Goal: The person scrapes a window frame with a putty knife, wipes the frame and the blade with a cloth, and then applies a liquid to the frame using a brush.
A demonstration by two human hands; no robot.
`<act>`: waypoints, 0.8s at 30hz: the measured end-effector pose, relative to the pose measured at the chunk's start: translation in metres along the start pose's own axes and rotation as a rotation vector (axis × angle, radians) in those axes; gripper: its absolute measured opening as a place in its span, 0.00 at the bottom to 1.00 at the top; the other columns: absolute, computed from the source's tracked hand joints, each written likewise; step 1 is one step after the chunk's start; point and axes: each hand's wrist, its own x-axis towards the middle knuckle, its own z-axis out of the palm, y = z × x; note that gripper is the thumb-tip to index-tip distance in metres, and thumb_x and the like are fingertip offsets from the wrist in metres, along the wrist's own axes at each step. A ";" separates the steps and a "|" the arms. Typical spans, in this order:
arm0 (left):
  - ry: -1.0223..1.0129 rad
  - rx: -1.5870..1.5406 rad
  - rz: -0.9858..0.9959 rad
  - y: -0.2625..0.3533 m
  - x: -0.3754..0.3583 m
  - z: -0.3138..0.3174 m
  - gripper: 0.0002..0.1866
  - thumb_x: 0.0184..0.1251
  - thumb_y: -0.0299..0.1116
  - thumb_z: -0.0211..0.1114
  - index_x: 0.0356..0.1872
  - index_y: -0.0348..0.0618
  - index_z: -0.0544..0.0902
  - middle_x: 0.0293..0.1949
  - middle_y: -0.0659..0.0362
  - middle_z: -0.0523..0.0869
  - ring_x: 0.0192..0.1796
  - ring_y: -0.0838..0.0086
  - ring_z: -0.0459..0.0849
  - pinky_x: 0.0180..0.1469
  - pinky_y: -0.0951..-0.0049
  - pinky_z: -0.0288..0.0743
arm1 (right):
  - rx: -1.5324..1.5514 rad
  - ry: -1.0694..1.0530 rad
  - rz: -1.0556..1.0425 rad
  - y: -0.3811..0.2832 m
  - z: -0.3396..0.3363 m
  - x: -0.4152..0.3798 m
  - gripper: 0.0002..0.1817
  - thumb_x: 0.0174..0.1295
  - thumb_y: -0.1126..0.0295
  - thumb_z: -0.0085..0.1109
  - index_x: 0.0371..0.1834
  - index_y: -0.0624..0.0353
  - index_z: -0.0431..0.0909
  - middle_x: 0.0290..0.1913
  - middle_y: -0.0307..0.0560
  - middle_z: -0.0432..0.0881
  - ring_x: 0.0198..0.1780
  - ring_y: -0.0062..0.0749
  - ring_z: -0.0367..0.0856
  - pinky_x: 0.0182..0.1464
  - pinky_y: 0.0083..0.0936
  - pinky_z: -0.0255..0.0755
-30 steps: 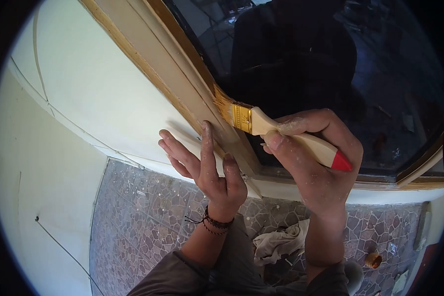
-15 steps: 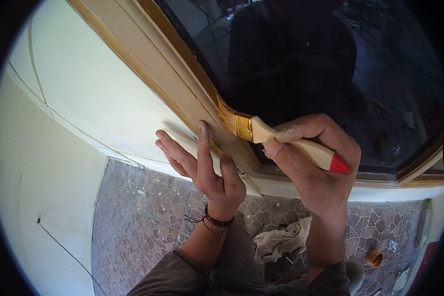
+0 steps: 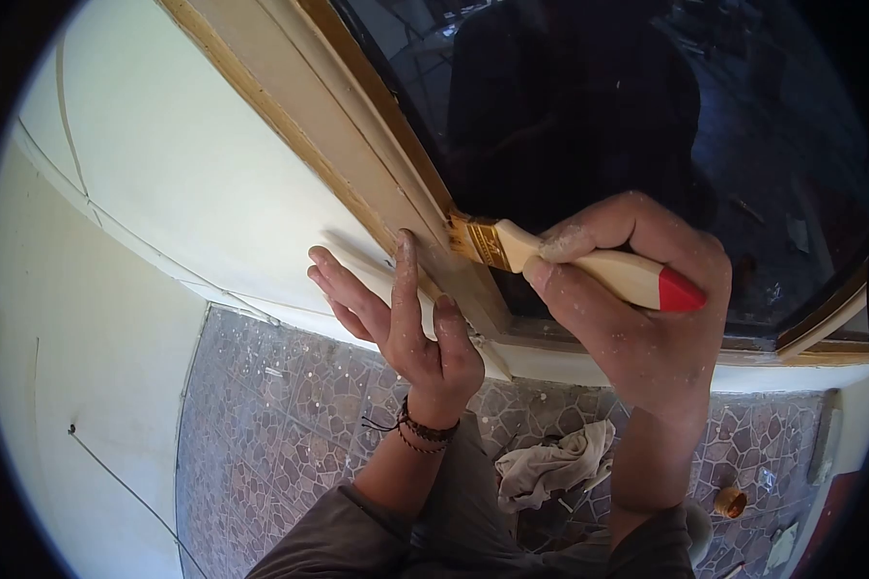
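A paintbrush (image 3: 608, 274) with a pale wooden handle, red tip and gold ferrule is pinched in my right hand (image 3: 642, 309). Its bristles press against the inner edge of the tan window frame (image 3: 357, 125), beside the dark glass (image 3: 570, 116). My left hand (image 3: 410, 333) has its fingers spread, with a fingertip at the frame's outer side, left of the brush. Nothing shows in it. Pale specks dot both hands, and a dark braided bracelet (image 3: 427, 431) circles the left wrist.
Below lies a stone-patterned floor (image 3: 280, 415) with a crumpled beige cloth (image 3: 550, 468) and a small orange-brown container (image 3: 730, 502). A pale wall (image 3: 183, 164) stands left of the frame. A thin cord (image 3: 126, 487) runs at the lower left.
My right hand has moved slightly right and up, and the brush lies flatter, its bristles now bunched at the frame's inner edge. My left hand has barely moved.
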 end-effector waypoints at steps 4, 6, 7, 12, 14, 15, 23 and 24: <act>-0.065 0.054 0.009 0.000 0.001 -0.003 0.29 0.60 0.35 0.51 0.64 0.40 0.77 0.75 0.28 0.45 0.78 0.36 0.39 0.75 0.38 0.30 | -0.010 -0.010 -0.058 -0.004 0.002 0.011 0.07 0.49 0.83 0.69 0.29 0.63 0.81 0.30 0.44 0.85 0.32 0.19 0.83 0.35 0.15 0.76; -0.065 0.052 0.012 -0.001 0.001 -0.004 0.29 0.60 0.35 0.51 0.64 0.40 0.77 0.75 0.28 0.45 0.78 0.36 0.39 0.75 0.38 0.29 | -0.026 0.001 -0.098 -0.007 0.002 0.014 0.07 0.49 0.83 0.69 0.29 0.63 0.81 0.31 0.44 0.85 0.33 0.19 0.83 0.36 0.15 0.76; -0.067 0.047 0.010 -0.001 0.001 -0.004 0.29 0.61 0.35 0.52 0.64 0.40 0.77 0.75 0.28 0.45 0.78 0.37 0.38 0.75 0.39 0.29 | -0.027 0.000 -0.099 -0.008 0.003 0.015 0.07 0.49 0.83 0.69 0.29 0.63 0.81 0.31 0.44 0.85 0.33 0.19 0.83 0.36 0.15 0.76; -0.071 0.035 0.006 0.000 0.001 -0.005 0.29 0.61 0.36 0.52 0.65 0.40 0.77 0.75 0.27 0.45 0.78 0.37 0.38 0.75 0.40 0.28 | 0.057 0.035 -0.056 -0.011 0.006 0.019 0.07 0.51 0.84 0.69 0.31 0.63 0.82 0.32 0.44 0.85 0.33 0.19 0.83 0.37 0.14 0.76; -0.079 0.039 0.003 0.001 0.001 -0.005 0.29 0.62 0.36 0.52 0.65 0.39 0.76 0.75 0.27 0.45 0.78 0.36 0.38 0.75 0.40 0.27 | 0.056 0.042 -0.068 -0.010 0.006 0.020 0.07 0.51 0.84 0.69 0.31 0.63 0.82 0.32 0.44 0.85 0.34 0.19 0.83 0.37 0.14 0.77; -0.079 0.039 0.003 0.001 0.001 -0.005 0.29 0.62 0.36 0.52 0.65 0.39 0.76 0.75 0.27 0.45 0.78 0.36 0.38 0.75 0.40 0.27 | 0.057 0.049 -0.079 -0.010 0.006 0.021 0.07 0.51 0.84 0.69 0.32 0.63 0.82 0.32 0.44 0.85 0.34 0.19 0.84 0.37 0.14 0.77; -0.076 0.055 0.037 0.001 0.001 -0.002 0.29 0.65 0.39 0.51 0.67 0.38 0.74 0.74 0.26 0.45 0.78 0.35 0.38 0.74 0.40 0.27 | 0.060 0.075 -0.175 -0.013 0.007 0.034 0.08 0.51 0.84 0.70 0.32 0.63 0.82 0.33 0.44 0.85 0.34 0.20 0.84 0.38 0.13 0.77; -0.082 0.056 0.039 0.001 0.001 -0.003 0.29 0.65 0.39 0.51 0.67 0.38 0.74 0.74 0.26 0.45 0.78 0.35 0.38 0.74 0.40 0.27 | 0.076 0.075 -0.181 -0.014 0.007 0.035 0.08 0.51 0.84 0.70 0.32 0.63 0.83 0.33 0.43 0.85 0.34 0.20 0.84 0.38 0.13 0.77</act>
